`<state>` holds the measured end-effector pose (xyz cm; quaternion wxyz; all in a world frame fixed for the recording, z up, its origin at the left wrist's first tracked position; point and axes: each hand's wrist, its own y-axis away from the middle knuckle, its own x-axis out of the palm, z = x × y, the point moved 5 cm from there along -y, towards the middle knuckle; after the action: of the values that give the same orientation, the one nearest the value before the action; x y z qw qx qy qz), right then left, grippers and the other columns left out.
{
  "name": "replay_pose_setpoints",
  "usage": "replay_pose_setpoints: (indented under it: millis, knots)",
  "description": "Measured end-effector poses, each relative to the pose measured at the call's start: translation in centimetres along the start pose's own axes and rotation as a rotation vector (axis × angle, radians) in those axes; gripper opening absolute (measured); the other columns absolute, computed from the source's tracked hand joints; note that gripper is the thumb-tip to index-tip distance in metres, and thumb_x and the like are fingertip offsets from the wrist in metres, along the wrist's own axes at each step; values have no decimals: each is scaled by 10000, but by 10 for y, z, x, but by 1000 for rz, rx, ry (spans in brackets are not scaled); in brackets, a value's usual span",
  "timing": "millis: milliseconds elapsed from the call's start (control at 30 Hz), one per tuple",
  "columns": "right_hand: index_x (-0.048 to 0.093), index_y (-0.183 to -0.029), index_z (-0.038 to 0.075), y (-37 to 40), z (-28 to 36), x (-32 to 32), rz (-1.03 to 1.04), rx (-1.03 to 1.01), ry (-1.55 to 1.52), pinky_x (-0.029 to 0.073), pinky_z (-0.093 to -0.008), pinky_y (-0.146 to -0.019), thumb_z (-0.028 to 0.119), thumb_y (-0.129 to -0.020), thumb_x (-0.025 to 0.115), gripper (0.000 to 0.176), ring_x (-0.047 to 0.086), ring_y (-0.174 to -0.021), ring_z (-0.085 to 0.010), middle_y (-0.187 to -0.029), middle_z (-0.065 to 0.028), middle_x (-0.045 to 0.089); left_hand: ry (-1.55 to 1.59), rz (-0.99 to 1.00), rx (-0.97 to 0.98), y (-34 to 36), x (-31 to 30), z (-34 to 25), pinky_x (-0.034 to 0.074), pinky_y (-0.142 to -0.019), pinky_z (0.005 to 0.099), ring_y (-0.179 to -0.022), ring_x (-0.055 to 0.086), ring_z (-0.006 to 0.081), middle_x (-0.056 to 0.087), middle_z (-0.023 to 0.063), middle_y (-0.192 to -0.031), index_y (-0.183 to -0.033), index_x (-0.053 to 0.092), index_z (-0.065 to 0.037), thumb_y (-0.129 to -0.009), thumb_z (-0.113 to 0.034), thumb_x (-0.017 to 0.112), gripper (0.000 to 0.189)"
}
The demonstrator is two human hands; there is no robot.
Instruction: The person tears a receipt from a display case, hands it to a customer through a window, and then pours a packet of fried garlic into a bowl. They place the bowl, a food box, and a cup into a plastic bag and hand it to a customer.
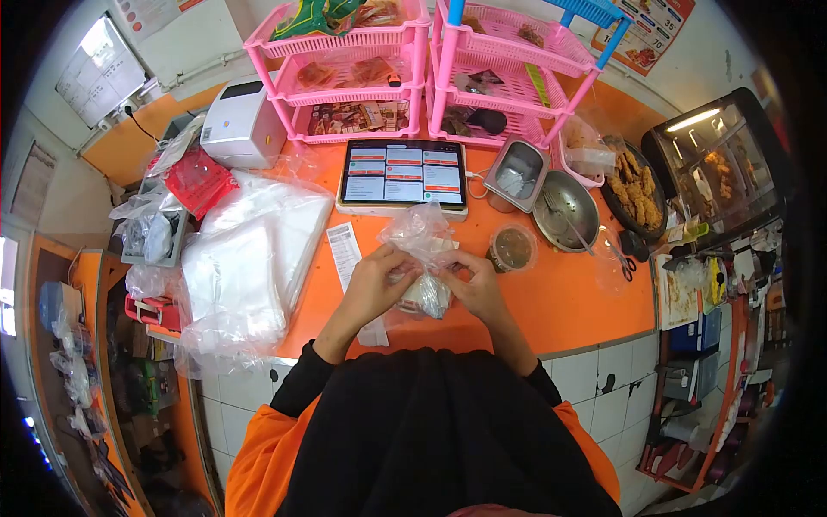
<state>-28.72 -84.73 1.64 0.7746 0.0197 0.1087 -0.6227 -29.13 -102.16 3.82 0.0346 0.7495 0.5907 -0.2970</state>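
A clear plastic bag (418,226) with something pale packed inside stands on the orange table in front of me. My left hand (376,280) pinches the bag's gathered neck from the left. On the other side, my right hand (474,280) has its thumb and fingers closed on the same plastic. The bag's contents are partly hidden by the crinkled film and my fingers. A printed receipt (344,254) lies just left of the bag. To the right of my right hand sits a round clear tub (512,249) with dark contents.
Behind the bag a tablet (402,174) leans on a stand. Stacks of clear plastic bags (237,271) cover the left side. A metal bowl (565,211), scissors (627,269) and a black pan of fried food (636,194) are at the right. Pink racks (345,47) rise behind.
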Motion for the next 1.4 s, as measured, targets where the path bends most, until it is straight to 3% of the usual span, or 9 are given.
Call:
replay_pose_setpoints:
  millis: [167, 267, 467, 567, 967, 1033, 1167, 1267, 1400]
  knots:
    - [653, -955, 14, 1, 28, 7, -91, -272, 323, 487, -304, -654, 74, -796, 662, 170, 626, -701, -219, -855, -102, 629, -62, 7, 12, 1, -1, -1, 499, -630, 349, -701, 620, 293, 590, 117, -783, -851, 652, -7, -772, -140, 715, 167]
    - [648, -948, 2, 4, 38, 10, -82, -162, 359, 492, -321, -671, 61, -785, 664, 174, 634, -736, -294, -872, -141, 626, -67, 10, -28, 2, -2, 0, 514, -641, 332, -709, 642, 275, 619, 112, -775, -843, 645, -1, -771, -135, 720, 170]
    - [627, -914, 10, 8, 24, 13, -134, -5, 135, 478, -284, -666, 60, -820, 641, 107, 607, -773, -134, -859, -80, 619, 139, -17, -173, 1, 0, 6, 547, -676, 282, -736, 685, 195, 668, 110, -788, -840, 642, 10, -751, -112, 729, 174]
    - [622, -913, 20, 7, -9, 16, -186, -7, -471, 464, -256, -650, 81, -841, 632, 95, 566, -796, -75, -865, -53, 591, 126, -23, -240, -2, 1, 4, 550, -666, 277, -740, 690, 186, 669, 105, -785, -839, 641, 9, -743, -102, 723, 168]
    - [674, -890, 22, 0, 44, 4, -35, -161, 610, 488, -384, -630, 213, -824, 625, 208, 623, -688, -314, -777, -149, 620, 79, -48, -88, -9, 14, 9, 530, -646, 311, -707, 670, 227, 649, 120, -786, -856, 639, -19, -729, -128, 725, 189]
    - [680, -971, 25, -9, 43, 3, 107, -102, 703, 496, -297, -659, 189, -845, 633, 212, 661, -741, -235, -837, -152, 671, 72, -52, -53, -7, 14, 10, 522, -642, 331, -710, 661, 250, 640, 122, -789, -860, 635, -33, -719, -149, 729, 206]
    - [670, -975, -1, -18, 49, 1, 277, 25, 637, 499, -300, -638, 186, -861, 616, 225, 664, -689, -185, -782, -134, 682, -4, -87, 32, -4, 11, 5, 510, -647, 351, -721, 638, 267, 632, 98, -788, -840, 633, -62, -705, -156, 711, 182]
    - [656, -965, -36, -28, 24, -7, 353, 276, 273, 504, -348, -650, 201, -830, 612, 277, 653, -683, -295, -765, -210, 649, -64, -91, 41, -4, 13, 2, 506, -669, 358, -751, 628, 280, 634, 92, -823, -835, 639, -60, -720, -153, 699, 160]
    - [642, -916, -58, -30, 28, -2, 351, 105, 491, 487, -356, -611, 165, -816, 606, 247, 646, -651, -294, -700, -201, 628, -77, -99, 38, -1, 9, -6, 501, -674, 363, -764, 620, 279, 624, 82, -810, -830, 639, -64, -716, -165, 692, 160]
